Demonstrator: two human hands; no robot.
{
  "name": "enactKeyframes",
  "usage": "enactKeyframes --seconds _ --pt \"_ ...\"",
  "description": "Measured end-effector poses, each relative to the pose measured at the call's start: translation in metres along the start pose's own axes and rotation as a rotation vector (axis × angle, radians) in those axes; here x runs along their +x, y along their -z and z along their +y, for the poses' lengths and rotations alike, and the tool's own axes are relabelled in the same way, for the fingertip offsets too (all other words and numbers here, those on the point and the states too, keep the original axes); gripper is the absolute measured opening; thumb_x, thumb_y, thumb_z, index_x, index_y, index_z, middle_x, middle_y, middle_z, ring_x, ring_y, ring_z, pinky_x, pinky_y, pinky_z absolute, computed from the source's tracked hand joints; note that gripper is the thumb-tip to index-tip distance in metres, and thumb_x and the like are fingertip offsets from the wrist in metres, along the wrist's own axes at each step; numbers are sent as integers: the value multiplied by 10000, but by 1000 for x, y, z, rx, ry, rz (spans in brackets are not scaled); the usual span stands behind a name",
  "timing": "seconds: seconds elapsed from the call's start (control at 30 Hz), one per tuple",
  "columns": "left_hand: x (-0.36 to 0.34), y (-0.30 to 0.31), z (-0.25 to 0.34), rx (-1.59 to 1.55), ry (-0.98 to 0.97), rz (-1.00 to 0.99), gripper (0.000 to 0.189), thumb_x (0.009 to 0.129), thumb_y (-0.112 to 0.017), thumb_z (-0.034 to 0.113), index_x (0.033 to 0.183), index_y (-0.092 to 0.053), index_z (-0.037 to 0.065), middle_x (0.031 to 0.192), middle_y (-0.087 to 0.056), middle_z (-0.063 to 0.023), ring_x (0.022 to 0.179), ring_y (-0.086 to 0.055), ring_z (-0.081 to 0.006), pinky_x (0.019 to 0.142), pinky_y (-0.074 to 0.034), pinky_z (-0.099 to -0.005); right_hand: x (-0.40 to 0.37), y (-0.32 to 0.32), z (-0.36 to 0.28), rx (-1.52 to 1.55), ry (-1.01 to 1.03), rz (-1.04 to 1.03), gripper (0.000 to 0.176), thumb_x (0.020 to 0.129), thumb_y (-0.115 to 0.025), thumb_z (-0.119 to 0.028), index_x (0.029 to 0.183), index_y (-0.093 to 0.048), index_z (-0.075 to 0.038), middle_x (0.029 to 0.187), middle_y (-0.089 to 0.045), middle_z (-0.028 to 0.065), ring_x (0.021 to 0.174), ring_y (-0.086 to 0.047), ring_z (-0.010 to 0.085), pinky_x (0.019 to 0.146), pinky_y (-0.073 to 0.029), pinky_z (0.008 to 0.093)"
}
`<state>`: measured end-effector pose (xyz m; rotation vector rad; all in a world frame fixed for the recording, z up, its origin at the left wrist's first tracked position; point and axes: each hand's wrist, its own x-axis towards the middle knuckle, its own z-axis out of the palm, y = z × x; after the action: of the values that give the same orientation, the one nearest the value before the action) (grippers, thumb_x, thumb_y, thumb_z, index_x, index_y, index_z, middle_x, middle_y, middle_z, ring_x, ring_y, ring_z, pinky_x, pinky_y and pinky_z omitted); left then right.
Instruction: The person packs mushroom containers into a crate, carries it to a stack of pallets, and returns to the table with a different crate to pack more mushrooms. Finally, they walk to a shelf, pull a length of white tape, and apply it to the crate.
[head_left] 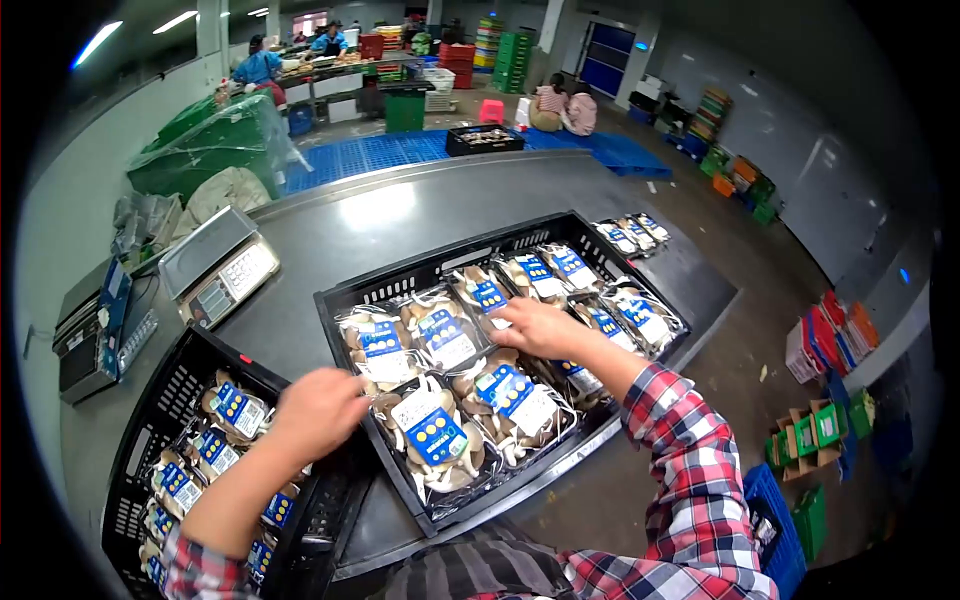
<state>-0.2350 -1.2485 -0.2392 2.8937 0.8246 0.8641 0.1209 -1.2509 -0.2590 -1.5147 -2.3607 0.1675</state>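
A black crate [460, 262] in front of me holds rows of clear-wrapped mushroom packs with blue-and-white labels. Inside it, my right hand [540, 328] has its bent fingers closed at the lower edge of a mushroom pack [482, 291] in the back row. My left hand [318, 412] is over the crate's left rim, near a front-corner pack [432, 432]. Its fingers are bent and smeared, and their undersides are hidden. To the left, partly under my left forearm, a second black crate [190, 350] contains several similar packs.
A digital scale [228, 275] stands on the metal table [400, 215] at the left, beside another device [95, 330]. More packs [632, 235] lie beyond the crate's right corner. Farther back are a crate on blue pallets [485, 140], stacked crates and several people.
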Motion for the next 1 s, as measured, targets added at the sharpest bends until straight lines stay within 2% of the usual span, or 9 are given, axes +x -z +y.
enactKeyframes --seconds 0.07,0.13,0.2,0.4,0.53,0.67,0.77,0.83,1.0 --pt "39 -35 17 144 13 -360 296 786 -569 325 885 -599 47 798 -604 -129 772 -587 -295 679 -471 -379 10 -12 -1 -59 -36 -280 422 859 -411 -466 938 -560 -79 938 -577 163 884 -556 336 753 -438 427" --pt "63 -63 30 133 344 -715 423 818 -501 440 989 -572 60 891 -612 -144 864 -578 -304 716 -462 -399 12 -23 10 4 21 -294 453 847 -402 -501 842 -569 -80 822 -595 155 791 -571 345 700 -442 435" --pt "70 -81 12 23 386 -827 478 833 -453 495 1030 -551 71 923 -605 -173 903 -568 -329 749 -449 -413 14 -23 13 1 33 -226 442 837 -432 -488 770 -582 -79 713 -587 167 708 -574 357 654 -442 442" --pt "40 -87 7 -315 361 -360 348 845 -504 380 991 -543 66 881 -596 -171 871 -569 -330 746 -438 -413 26 24 -3 325 141 -14 332 793 -575 -205 546 -468 -9 468 -435 93 414 -408 176 415 -333 320" --pt "36 -45 17 -586 280 -72 248 847 -502 311 933 -546 82 743 -568 -149 736 -568 -342 661 -456 -397 33 82 -56 191 307 96 330 748 -639 -120 525 -418 -20 460 -390 100 393 -389 214 403 -295 322" --pt "30 51 17 -354 100 217 174 838 -535 234 871 -542 63 799 -561 -144 780 -560 -318 667 -449 -373 68 135 -99 -109 595 437 452 750 -654 -247 499 -334 -48 470 -273 75 388 -318 203 387 -236 312" --pt "-5 141 12 -79 279 253 201 846 -524 247 934 -578 74 848 -583 -141 770 -568 -294 659 -451 -356 108 156 -167 -99 677 591 385 795 -598 -213 529 -394 -22 478 -304 70 407 -363 185 410 -279 321" --pt "-35 192 7 -28 431 221 190 845 -509 213 910 -578 48 722 -537 -61 683 -535 -157 619 -436 -277 143 144 -209 -33 765 635 337 824 -579 -240 578 -513 -20 481 -402 74 419 -386 153 416 -310 301" --pt "-123 252 12 168 816 118 205 808 -528 203 770 -462 13 642 -423 -67 627 -448 -133 552 -366 -289 211 57 -321 467 771 147 319 798 -589 -333 684 -617 -36 588 -568 138 515 -557 233 525 -453 341"
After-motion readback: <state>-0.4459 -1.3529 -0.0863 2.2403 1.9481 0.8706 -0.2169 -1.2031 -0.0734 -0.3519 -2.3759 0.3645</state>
